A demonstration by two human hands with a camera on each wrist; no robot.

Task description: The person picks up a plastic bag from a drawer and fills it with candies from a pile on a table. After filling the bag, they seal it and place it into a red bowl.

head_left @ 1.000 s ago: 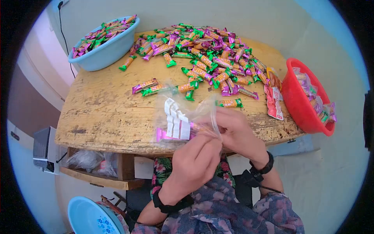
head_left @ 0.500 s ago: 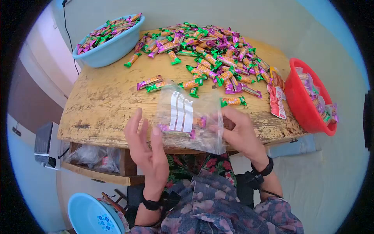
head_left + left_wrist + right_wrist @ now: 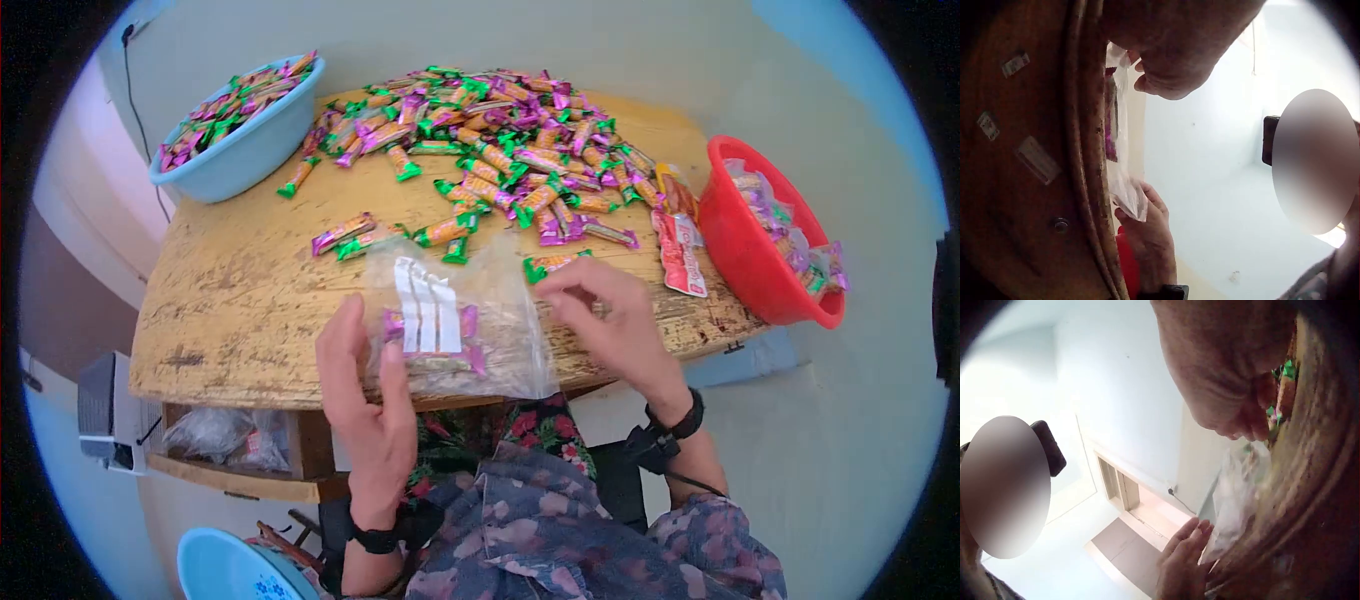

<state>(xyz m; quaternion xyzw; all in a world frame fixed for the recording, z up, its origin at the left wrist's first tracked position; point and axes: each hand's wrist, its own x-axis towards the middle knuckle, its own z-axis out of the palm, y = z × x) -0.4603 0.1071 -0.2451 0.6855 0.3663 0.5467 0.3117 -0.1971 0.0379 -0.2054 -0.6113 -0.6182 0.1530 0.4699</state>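
In the head view, a clear plastic bag (image 3: 500, 365) is seen at the near edge of the worn yellow tabletop (image 3: 220, 290), in the middle. Purple-wrapped bars (image 3: 465, 358) are contained in it, and its front is marked by a striped white label (image 3: 430, 310). The bag's left side is flanked by the left hand (image 3: 368, 400), whose fingers are held straight and parted, with the thumb overlapping the bag. The right hand (image 3: 615, 325) is placed at the upper right of the bag with bent fingers; whether the film is pinched cannot be told. A few loose bars (image 3: 345, 232) are scattered just beyond, and a large pile (image 3: 500, 140) is heaped on the far side. A blue basin (image 3: 250, 150) filled with bars is set at far left; a red basin (image 3: 740, 240) of bagged bars is set at right, beside a red packet (image 3: 678, 260).

In the left wrist view, the bag is seen between both hands, its corner overlapping the right fingers.

In the right wrist view, the bag is seen between the bent right fingers and the extended left ones.
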